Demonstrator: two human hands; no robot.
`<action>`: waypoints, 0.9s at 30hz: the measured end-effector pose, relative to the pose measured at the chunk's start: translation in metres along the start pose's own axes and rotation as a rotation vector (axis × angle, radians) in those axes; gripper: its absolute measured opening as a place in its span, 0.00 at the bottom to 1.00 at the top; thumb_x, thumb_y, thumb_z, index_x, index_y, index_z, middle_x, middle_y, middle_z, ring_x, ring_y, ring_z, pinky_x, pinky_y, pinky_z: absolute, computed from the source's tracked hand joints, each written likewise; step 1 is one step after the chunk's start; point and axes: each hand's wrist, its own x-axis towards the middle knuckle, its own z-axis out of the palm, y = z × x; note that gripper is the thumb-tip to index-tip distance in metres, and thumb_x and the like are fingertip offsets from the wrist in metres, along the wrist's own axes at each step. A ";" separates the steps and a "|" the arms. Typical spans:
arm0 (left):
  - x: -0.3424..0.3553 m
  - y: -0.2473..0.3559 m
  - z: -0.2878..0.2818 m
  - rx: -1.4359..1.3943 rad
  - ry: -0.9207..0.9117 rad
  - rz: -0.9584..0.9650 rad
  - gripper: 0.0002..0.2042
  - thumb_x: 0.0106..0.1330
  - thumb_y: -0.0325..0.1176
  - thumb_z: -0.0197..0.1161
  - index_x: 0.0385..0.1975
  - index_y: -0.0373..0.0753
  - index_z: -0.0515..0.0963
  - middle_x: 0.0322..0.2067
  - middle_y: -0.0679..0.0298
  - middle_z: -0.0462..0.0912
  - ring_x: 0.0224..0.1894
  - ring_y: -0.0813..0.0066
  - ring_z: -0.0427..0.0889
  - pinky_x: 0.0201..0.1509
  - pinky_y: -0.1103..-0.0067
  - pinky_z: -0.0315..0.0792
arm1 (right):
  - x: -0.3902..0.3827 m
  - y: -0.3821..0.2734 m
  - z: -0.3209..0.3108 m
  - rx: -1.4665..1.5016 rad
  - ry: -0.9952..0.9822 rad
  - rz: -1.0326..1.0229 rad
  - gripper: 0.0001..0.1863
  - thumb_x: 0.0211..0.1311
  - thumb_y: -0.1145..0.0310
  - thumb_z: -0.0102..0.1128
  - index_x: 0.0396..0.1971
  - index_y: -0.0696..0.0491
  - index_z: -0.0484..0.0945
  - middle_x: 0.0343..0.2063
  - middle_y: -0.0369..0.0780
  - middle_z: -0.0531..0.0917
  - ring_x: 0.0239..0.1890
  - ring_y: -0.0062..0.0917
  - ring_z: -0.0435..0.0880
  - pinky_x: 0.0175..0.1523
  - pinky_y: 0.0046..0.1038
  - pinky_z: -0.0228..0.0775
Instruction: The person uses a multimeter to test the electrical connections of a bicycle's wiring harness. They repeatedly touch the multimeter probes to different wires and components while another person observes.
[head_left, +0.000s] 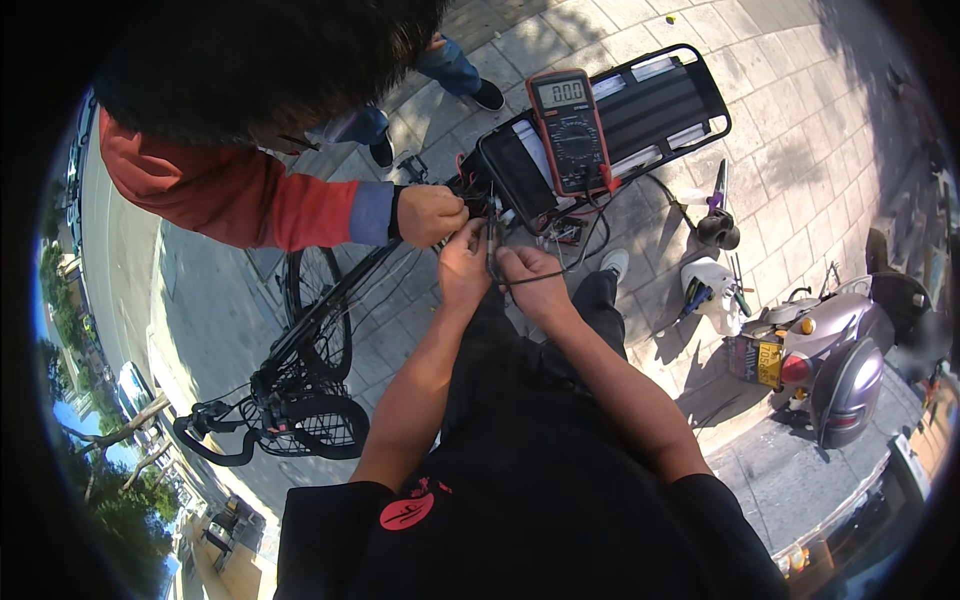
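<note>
My left hand (pixel 463 268) is closed, fingertips pinched together at a cluster of wires (pixel 478 195) by the bicycle's seat area. What exactly it grips is too small to make out. Close beside it, my right hand (pixel 532 280) is closed on a thin black cable (pixel 580 262), which loops up toward the multimeter. That red-and-black multimeter (pixel 570 130) lies on the black rear rack (pixel 660 115), its display lit. From the left, a co-worker's hand (pixel 430 214) in a red sleeve reaches into the same wires, nearly touching my left hand.
The bicycle's frame (pixel 325 300) runs down-left to its handlebar (pixel 230 455) and basket. A small box of parts (pixel 565 232) sits below the multimeter. To the right are a white container with tools (pixel 712 290) and a parked scooter (pixel 835 360). The co-worker's head blocks the upper left.
</note>
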 end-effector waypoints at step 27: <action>-0.004 0.007 0.013 -0.152 0.170 0.026 0.12 0.78 0.35 0.68 0.52 0.34 0.88 0.33 0.59 0.90 0.35 0.76 0.86 0.44 0.72 0.79 | -0.010 0.001 0.009 0.155 0.055 0.124 0.18 0.83 0.56 0.61 0.47 0.59 0.86 0.22 0.31 0.82 0.23 0.13 0.77 0.29 0.22 0.66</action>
